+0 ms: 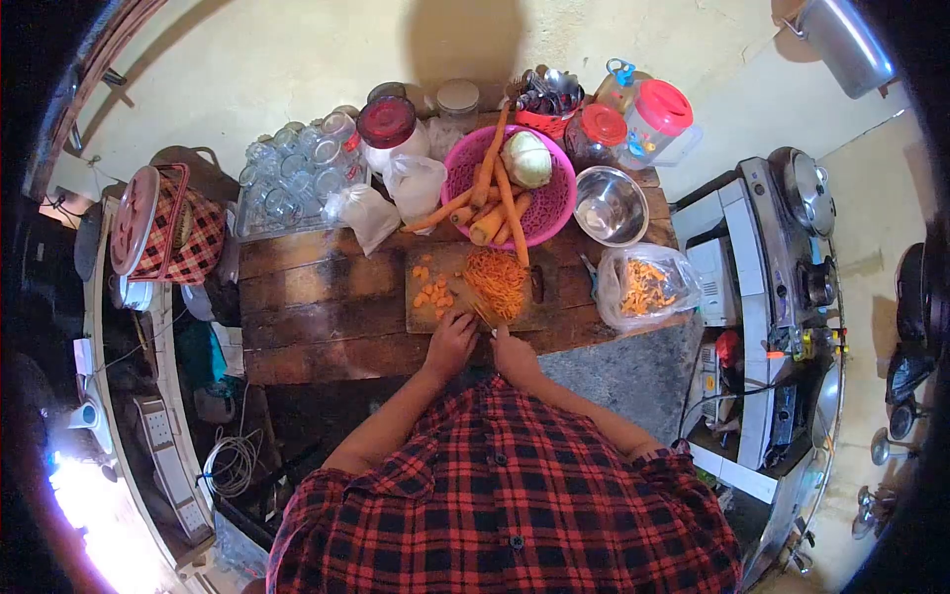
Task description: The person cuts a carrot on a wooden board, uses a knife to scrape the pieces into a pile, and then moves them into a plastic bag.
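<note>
A wooden cutting board (421, 259) lies at the table's front edge. Shredded carrot (495, 280) is heaped on its right part, and cut carrot pieces (432, 292) are scattered on its left. My right hand (516, 357) is closed round a knife handle at the board's front edge; the knife's blade (484, 315) points up and left toward the shreds. Close to the blade, my left hand (453, 342) rests on the board with bent fingers; what is under its fingertips is too small to make out. Behind the board, a pink basket (565, 198) holds whole carrots and a cabbage (526, 159).
A steel bowl (612, 206) and a plastic bag of carrot pieces (648, 287) stand right of the board, with scissors (590, 274) between bag and board. Glass cups (297, 173), tied bags (368, 220) and jars (387, 123) line the back left. A stove (767, 257) is farther right.
</note>
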Available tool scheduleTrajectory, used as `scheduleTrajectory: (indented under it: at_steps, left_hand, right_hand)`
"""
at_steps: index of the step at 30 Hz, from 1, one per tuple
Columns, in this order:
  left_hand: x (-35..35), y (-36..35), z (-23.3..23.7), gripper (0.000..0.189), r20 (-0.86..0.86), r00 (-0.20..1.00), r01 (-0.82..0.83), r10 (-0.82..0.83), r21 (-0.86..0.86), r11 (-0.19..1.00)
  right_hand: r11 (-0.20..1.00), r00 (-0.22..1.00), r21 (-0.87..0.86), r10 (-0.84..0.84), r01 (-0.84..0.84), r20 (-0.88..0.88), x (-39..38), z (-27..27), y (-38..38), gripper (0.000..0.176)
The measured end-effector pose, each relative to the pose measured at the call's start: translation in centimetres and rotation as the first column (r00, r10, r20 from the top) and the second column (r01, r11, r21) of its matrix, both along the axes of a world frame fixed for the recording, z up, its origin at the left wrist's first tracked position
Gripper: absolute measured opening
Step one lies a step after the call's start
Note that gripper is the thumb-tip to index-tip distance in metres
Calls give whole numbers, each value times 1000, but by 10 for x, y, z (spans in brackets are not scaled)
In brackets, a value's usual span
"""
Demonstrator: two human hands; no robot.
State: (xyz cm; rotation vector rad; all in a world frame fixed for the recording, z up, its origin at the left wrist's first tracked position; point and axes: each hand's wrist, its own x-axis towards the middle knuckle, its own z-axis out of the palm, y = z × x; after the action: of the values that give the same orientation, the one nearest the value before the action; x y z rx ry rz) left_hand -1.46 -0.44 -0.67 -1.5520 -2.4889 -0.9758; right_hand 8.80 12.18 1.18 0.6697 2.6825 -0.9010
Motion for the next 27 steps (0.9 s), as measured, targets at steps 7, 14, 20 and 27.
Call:
scheduleTrajectory:
  at_steps: [7, 14, 20, 27]
  left_hand:
    - [0, -1, -18, 32, -24, 1000, 8, -9, -15, 1000]
    - [3, -2, -10, 32, -27, 1000, -6, 7, 18, 1000]
    - [3, -3, -18, 32, -30, 999, -15, 16, 25, 1000]
    - [4, -2, -11, 40, -35, 999, -9, 8, -34, 999]
  right_hand:
    - [999, 1000, 32, -17, 16, 19, -14, -7, -4, 26]
    - [999, 999, 16, -38, 38, 2, -3, 5, -5, 27]
    - [999, 1000, 38, 3, -2, -30, -2, -3, -4, 25]
    - [993, 999, 122, 1, 3, -34, -10, -19, -2, 24]
